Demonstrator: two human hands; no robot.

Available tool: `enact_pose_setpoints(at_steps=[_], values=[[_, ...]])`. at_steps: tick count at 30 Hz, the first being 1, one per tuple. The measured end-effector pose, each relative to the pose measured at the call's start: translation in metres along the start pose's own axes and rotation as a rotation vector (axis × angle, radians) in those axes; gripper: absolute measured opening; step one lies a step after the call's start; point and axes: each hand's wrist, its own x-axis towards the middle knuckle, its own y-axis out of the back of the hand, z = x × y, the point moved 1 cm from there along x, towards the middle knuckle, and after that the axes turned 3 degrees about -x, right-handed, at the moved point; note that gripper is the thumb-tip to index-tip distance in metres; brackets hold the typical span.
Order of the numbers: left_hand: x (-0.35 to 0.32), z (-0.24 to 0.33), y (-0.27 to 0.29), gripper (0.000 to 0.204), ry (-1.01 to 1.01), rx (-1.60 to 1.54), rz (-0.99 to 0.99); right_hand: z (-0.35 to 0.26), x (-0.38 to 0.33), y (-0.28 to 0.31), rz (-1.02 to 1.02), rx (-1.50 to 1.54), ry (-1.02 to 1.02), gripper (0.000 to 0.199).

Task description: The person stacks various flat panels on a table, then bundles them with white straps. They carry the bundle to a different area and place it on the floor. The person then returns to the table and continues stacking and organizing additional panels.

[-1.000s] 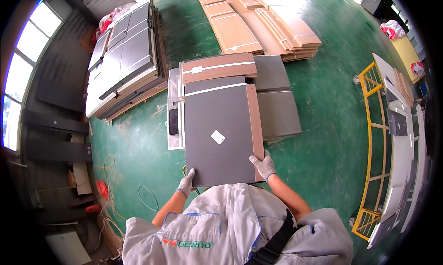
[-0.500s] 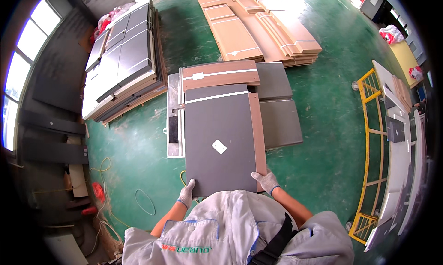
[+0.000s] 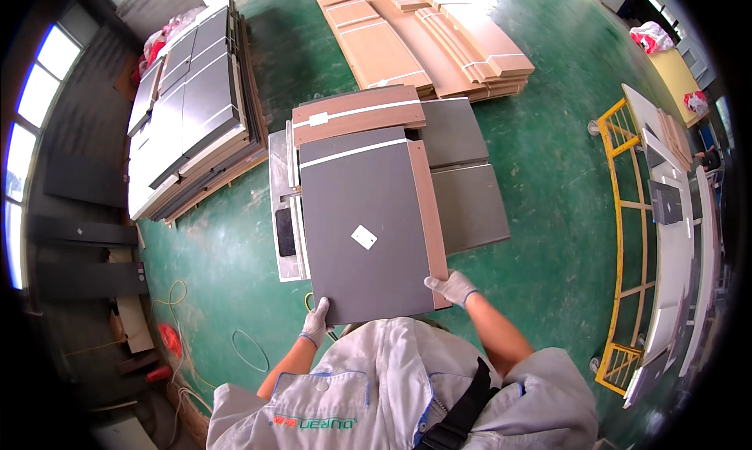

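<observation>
Dark grey panel (image 3: 362, 207) positioned before torso (image 3: 395, 379); left near corner grasped by fingers of left hand (image 3: 316, 321), brown board (image 3: 427, 211) along right edge grasped by right hand (image 3: 453, 289); white label (image 3: 364, 237) seen on top.

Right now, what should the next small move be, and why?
Probably firm up both grips before shifting the dark gray panel: the left hand holds its near left corner, while the right hand grips near the opposite corner, at the brown panel showing along its right side.
</observation>
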Motion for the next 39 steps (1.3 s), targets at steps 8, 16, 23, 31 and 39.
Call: enact_pose_setpoints(at_steps=[8, 16, 23, 31, 39], values=[[0.0, 0.01, 0.058, 0.042, -0.352, 0.145, 0.427, -0.061, 0.153, 0.182, 0.879, -0.18, -0.155, 0.112], [-0.035, 0.169, -0.002, 0.027, -0.731, 0.256, 0.293, -0.056, 0.303, 0.287, 0.865, 1.313, 0.188, 0.037], [-0.092, 0.311, -0.118, 0.048, -1.739, 1.048, 0.102, -0.319, 0.114, 0.061, 0.685, -0.947, 1.358, 0.007], [0.032, 0.345, 0.033, 0.02, -0.998, 1.601, 0.723, -0.306, 0.049, 0.12, 0.925, -0.721, 1.169, 0.025], [0.088, 0.351, 0.157, 0.026, -1.063, 0.804, 0.979, -0.211, 0.018, 0.284, 1.049, 0.239, 0.81, 0.035]])
